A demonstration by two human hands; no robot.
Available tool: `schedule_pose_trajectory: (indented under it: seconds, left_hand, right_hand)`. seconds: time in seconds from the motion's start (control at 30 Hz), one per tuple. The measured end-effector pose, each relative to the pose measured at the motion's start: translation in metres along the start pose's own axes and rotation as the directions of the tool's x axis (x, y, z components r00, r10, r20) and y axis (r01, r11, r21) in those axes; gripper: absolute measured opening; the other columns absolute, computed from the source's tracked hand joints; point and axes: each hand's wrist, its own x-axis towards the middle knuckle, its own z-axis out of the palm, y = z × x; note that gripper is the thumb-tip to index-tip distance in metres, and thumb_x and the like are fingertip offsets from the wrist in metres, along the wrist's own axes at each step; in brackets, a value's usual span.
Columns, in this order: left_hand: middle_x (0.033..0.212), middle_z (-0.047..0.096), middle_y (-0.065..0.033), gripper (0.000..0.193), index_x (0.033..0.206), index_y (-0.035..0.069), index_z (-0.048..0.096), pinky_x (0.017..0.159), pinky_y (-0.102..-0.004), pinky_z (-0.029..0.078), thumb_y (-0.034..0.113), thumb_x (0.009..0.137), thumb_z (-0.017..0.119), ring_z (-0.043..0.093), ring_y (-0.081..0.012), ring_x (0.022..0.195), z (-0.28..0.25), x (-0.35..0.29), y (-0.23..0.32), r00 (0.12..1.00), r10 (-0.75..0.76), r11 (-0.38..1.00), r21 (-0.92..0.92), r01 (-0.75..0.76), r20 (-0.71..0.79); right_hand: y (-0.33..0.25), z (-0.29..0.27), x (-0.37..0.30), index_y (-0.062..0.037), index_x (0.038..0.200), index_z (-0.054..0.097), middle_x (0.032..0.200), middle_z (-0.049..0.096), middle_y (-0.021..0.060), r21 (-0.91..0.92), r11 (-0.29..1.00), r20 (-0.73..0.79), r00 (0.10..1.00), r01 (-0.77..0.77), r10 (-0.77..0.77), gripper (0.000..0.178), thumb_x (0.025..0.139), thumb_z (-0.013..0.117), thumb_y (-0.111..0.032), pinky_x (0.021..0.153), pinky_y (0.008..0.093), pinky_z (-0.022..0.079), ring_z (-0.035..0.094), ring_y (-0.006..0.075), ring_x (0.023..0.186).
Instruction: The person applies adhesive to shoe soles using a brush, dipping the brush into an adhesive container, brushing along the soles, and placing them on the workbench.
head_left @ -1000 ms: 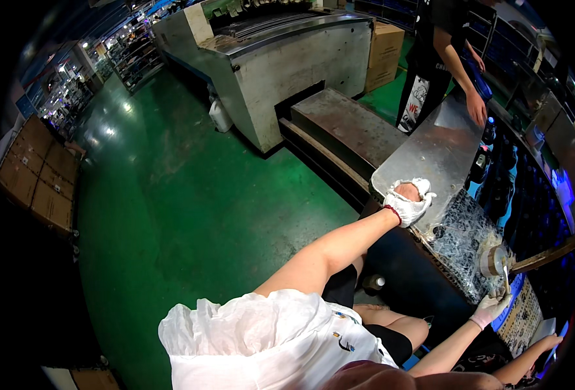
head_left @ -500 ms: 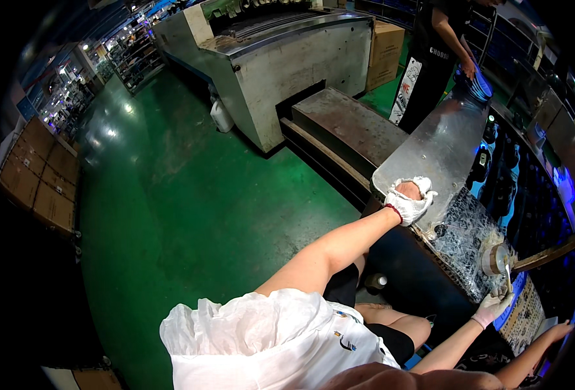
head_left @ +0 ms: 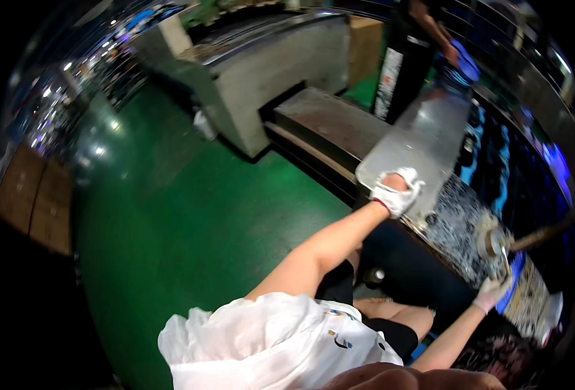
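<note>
My left hand (head_left: 396,192), in a white glove with a dark red cuff, rests at the near end of a grey metal sheet (head_left: 424,140). Its fingers look curled, and whatever might be in them is hidden. Farther right, my right hand (head_left: 495,290), also in a pale glove, is closed on a thin, light-coloured stick (head_left: 506,263). The stick's upper end meets a round, pale container (head_left: 493,243). Between the hands lies a worktop covered in crumpled clear film (head_left: 457,221). Motion blur softens the details.
A person in dark clothes stands at the sheet's far end, one hand on blue pieces (head_left: 459,64). Beyond are a large grey machine (head_left: 281,71) and a low step (head_left: 326,120). Cardboard boxes (head_left: 34,195) stand left; a bottle (head_left: 375,277) is below the worktop.
The whole view has shifted slightly, with the scene sliding left. Another person's hand at the lower right has gone out of sight. Both my hands keep nearly the same places on the worktop.
</note>
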Motion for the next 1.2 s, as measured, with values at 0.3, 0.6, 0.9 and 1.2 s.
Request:
schedule_pose_trajectory:
  seconds: [0.3, 0.6, 0.9, 1.2]
  left_hand:
    - [0.086, 0.061, -0.0181, 0.02, 0.085, 0.008, 0.057, 0.07, -0.0455, 0.046, 0.028, 0.086, 0.054, 0.059, -0.0378, 0.08, -0.01, 0.003, -0.011, 0.997, -0.077, 0.997, -0.007, 0.077, 0.018]
    - [0.083, 0.062, -0.0182, 0.025, 0.089, 0.005, 0.062, 0.069, -0.0403, 0.046, 0.028, 0.083, 0.067, 0.059, -0.0358, 0.077, -0.003, -0.001, -0.005, 0.998, -0.028, 0.999, -0.02, 0.027, -0.057]
    - [0.119, 0.054, -0.0175, 0.043, 0.114, 0.008, 0.058, 0.093, -0.0467, 0.041, 0.024, 0.076, 0.07, 0.051, -0.0369, 0.109, 0.004, 0.001, -0.018, 0.916, 0.313, 0.923, 0.306, -0.232, -0.251]
    - [0.14, 0.039, -0.0163, 0.053, 0.135, 0.01, 0.042, 0.111, -0.0523, 0.017, 0.021, 0.084, 0.052, 0.031, -0.0371, 0.132, 0.005, 0.016, -0.011, 0.905, 0.386, 0.728, 0.544, -0.418, 0.179]
  right_hand:
    - [0.021, 0.04, -0.009, -0.0031, 0.106, 0.056, 0.086, 0.058, 0.005, 0.025, 1.0, -0.102, 0.995, -0.007, 0.009, 0.028, 0.096, 0.05, -0.029, 0.055, 0.0211, 0.038, 0.045, 0.0098, 0.067]
    - [0.009, 0.046, -0.022, -0.0004, 0.108, 0.056, 0.086, 0.056, 0.0056, 0.065, 0.998, -0.107, 0.994, -0.006, 0.013, 0.032, 0.096, 0.051, -0.029, 0.057, 0.0207, 0.038, 0.045, 0.009, 0.069]
    - [0.013, 0.055, -0.023, -0.0016, 0.108, 0.055, 0.083, 0.054, 0.0037, 0.076, 0.997, -0.109, 0.994, -0.018, 0.026, 0.031, 0.095, 0.052, -0.03, 0.057, 0.0197, 0.036, 0.044, 0.0082, 0.068]
    - [0.01, 0.058, -0.024, -0.0028, 0.107, 0.055, 0.082, 0.054, 0.004, 0.092, 0.995, -0.143, 0.989, -0.026, 0.039, 0.029, 0.095, 0.053, -0.029, 0.056, 0.0206, 0.036, 0.045, 0.0088, 0.068]
